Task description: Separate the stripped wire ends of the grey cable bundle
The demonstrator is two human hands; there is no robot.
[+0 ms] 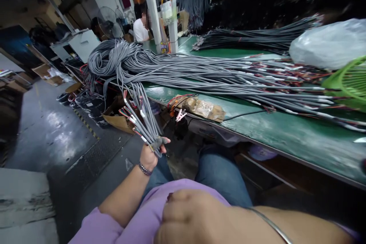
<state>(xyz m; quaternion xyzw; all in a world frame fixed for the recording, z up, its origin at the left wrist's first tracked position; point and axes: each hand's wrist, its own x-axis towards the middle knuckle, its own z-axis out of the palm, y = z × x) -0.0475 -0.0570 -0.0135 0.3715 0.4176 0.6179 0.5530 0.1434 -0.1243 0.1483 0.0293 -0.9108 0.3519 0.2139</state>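
My left hand (149,156) is wrapped round a bundle of grey cables (146,116) beside the bench edge. The cable ends, with white sleeves and bare coloured wires, stick up past the hand, and the cables hang down from the bench. Close to my chest, my right hand (187,213) has its fingers curled in; what they hold, if anything, is hidden. A large heap of long grey cables (177,70) lies across the green bench (237,122), coiled at the left, with stripped ends at the right.
A taped cardboard piece (204,108) with a pink clip (180,115) sits at the bench edge. Further right are a green basket (349,84) and a clear plastic bag (331,44). Black cables (251,37) lie behind. A person (140,28) sits beyond a white post (151,4).
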